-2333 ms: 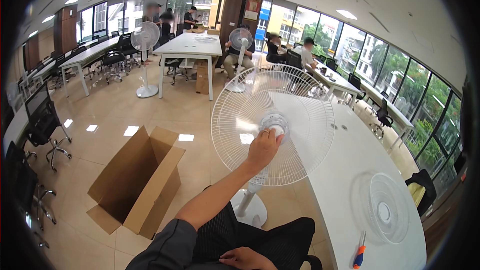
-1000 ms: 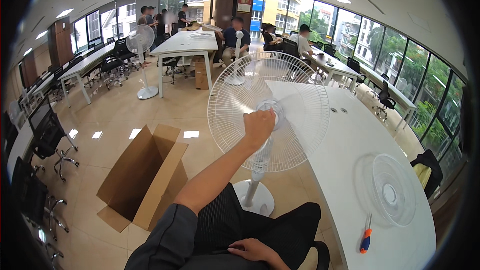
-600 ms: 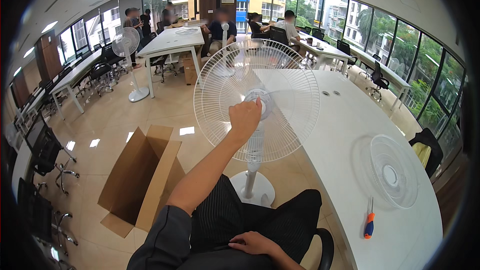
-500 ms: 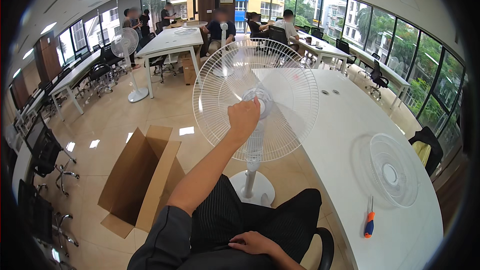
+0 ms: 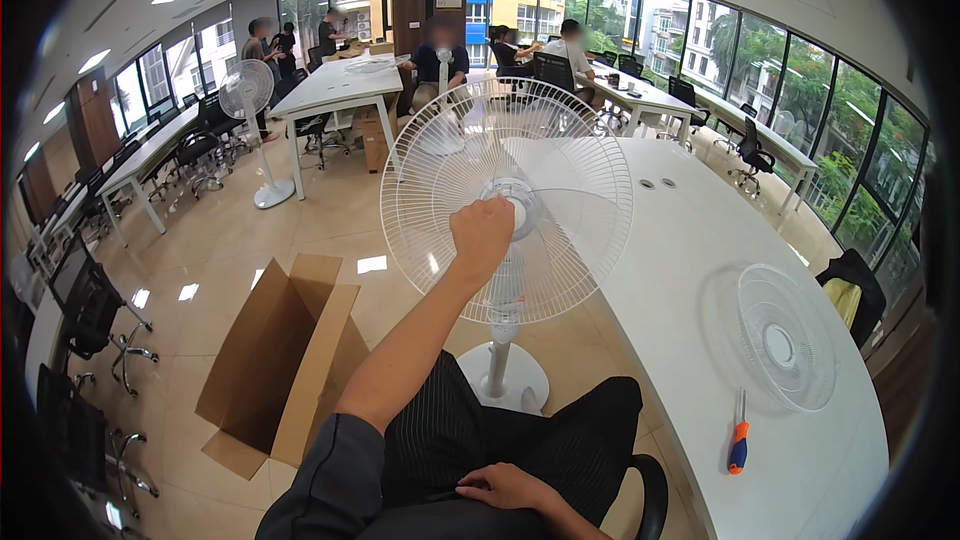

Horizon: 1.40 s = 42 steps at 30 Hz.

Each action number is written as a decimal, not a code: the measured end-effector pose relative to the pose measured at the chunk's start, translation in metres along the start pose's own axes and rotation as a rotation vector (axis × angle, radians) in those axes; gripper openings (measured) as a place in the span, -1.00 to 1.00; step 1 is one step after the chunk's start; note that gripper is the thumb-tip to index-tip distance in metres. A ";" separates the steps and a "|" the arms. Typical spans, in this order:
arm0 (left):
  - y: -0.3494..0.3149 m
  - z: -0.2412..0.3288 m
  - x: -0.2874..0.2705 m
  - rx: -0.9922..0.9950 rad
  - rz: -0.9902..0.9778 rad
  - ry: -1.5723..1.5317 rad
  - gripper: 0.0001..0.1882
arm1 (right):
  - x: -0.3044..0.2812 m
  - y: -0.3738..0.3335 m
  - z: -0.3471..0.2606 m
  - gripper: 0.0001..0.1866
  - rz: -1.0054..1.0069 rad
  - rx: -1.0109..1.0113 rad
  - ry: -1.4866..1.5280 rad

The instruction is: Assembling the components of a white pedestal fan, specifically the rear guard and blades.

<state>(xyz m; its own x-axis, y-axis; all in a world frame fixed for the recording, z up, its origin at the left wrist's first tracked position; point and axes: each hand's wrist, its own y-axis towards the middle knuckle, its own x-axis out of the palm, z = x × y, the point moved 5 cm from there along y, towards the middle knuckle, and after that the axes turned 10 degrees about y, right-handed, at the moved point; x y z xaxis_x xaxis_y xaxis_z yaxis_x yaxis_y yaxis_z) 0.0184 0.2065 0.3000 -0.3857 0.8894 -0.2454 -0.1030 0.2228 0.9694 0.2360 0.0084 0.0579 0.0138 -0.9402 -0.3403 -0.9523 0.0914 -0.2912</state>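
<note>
In front of me stands a white pedestal fan [image 5: 575, 240], with clear blades against its rear wire grille and no grille on my side. My left hand [image 5: 482, 238] is closed at the middle of the blades, its fingers wrapped round the hub knob [image 5: 518, 218], most of which they hide. Low at my lap, my right hand [image 5: 508, 487] rests on my dark clothing with loosely extended fingers, holding nothing. A loose round white grille [image 5: 812, 365] lies on the white table [image 5: 670, 280] at my right. Nearer me on that table is an orange and blue screwdriver [image 5: 738, 448].
An open cardboard box [image 5: 335, 360] stands on the floor left of my legs. Another pedestal fan [image 5: 268, 140] is further off at the left. Beyond my fan a person [image 5: 437, 60] sits by a second white table [image 5: 335, 90]. Office chairs [image 5: 95, 300] line the left side.
My left hand has turned slightly at the hub, and the finger that stuck up is now tucked in. The clear blades have rotated a little. My right hand stays in place.
</note>
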 end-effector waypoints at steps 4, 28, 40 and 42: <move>0.000 0.001 -0.009 0.004 -0.046 -0.035 -0.56 | -0.001 -0.004 -0.009 -0.57 0.018 -0.005 0.011; -0.008 -0.008 0.020 0.354 -0.143 0.015 -0.53 | -0.345 0.035 -0.060 -0.79 1.077 -0.506 -0.431; -0.024 0.007 0.002 -0.417 -0.190 -0.113 -0.51 | -0.287 0.096 -0.029 -0.75 1.149 -0.414 -0.002; -0.022 0.005 -0.011 -0.362 -0.208 -0.124 -0.57 | -0.284 0.102 -0.026 -0.76 1.106 -0.373 0.098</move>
<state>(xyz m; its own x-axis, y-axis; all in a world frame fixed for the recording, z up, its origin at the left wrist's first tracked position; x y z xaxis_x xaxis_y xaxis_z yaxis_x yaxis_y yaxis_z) 0.0295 0.1940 0.2813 -0.2119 0.8864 -0.4117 -0.4903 0.2680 0.8294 0.1267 0.2760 0.1475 -0.8863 -0.4313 -0.1686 -0.4611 0.7890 0.4060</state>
